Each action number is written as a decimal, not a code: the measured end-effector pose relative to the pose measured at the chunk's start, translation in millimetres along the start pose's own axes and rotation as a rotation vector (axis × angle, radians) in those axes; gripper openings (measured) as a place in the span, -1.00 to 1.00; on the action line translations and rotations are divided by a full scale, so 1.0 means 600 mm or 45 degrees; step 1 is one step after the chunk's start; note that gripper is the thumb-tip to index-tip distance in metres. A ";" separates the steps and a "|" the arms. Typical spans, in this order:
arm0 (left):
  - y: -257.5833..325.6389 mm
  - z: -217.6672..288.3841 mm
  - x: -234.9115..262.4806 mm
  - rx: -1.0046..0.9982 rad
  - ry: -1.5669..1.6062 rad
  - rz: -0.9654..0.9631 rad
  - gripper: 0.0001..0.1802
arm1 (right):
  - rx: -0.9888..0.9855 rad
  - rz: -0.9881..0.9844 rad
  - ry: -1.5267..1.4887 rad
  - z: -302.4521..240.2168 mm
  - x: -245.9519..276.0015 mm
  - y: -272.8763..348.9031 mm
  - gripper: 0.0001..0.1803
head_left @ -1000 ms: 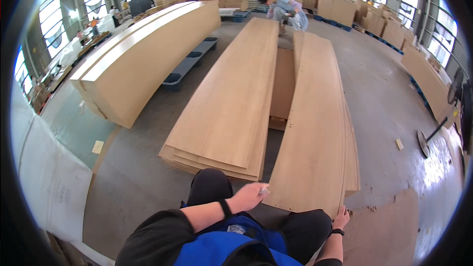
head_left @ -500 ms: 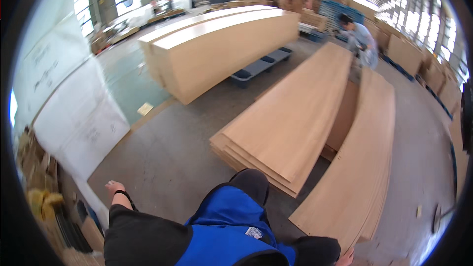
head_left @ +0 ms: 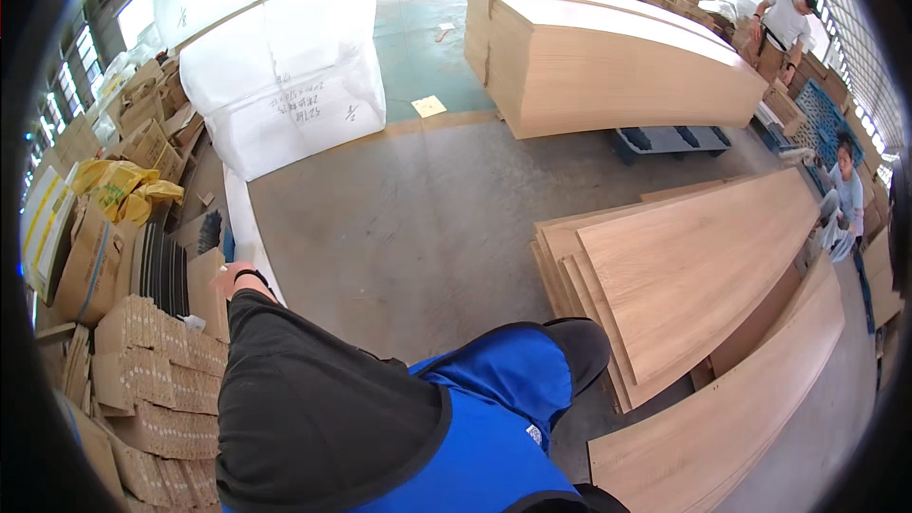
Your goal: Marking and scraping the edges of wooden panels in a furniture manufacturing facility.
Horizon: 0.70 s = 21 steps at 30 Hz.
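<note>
The left hand [head_left: 228, 278] is outstretched leftward, near stacked brown cardboard [head_left: 161, 361].

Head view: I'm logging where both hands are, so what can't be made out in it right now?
Right hand: not visible in the head view; past the lower edge or behind the body, I cannot say which.
Left hand: small and blurred in the head view; whether it grips anything is unclear.
Nearest board: cut off by the head view's lower edge.
Pallet: mostly hidden in the head view by the tall panel stack.
</note>
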<state>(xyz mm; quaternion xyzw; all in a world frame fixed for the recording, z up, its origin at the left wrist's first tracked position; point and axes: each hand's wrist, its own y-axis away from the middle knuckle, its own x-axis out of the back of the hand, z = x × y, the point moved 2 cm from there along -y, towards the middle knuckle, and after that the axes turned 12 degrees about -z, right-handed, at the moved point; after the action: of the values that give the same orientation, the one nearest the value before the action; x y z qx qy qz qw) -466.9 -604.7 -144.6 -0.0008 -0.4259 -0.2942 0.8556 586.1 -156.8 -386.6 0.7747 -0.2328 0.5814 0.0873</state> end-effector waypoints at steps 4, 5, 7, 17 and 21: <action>0.047 0.080 -0.021 -0.150 -0.004 -0.092 -0.58 | 0.144 0.123 0.176 -0.003 -0.017 0.063 -0.51; 0.060 0.102 -0.041 -0.189 -0.020 -0.125 -0.58 | 0.043 0.022 0.125 -0.006 -0.016 0.061 -0.51; 0.093 0.153 -0.099 -0.275 -0.039 -0.230 -0.58 | -0.174 -0.142 -0.001 -0.025 -0.018 0.023 -0.52; 0.396 0.393 -0.430 -0.772 -0.135 -0.754 -0.56 | -0.113 -0.288 0.374 -0.199 0.072 0.015 -0.55; 0.471 0.445 -0.450 -0.933 -0.141 -0.829 -0.55 | -0.333 -0.426 0.065 -0.263 0.099 0.024 -0.53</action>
<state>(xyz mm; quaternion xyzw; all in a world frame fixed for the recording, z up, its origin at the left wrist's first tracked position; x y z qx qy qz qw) -644.3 -167.9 -100.8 -0.1843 -0.3173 -0.6763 0.6387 456.8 -120.6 -283.9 0.7696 -0.1721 0.5431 0.2882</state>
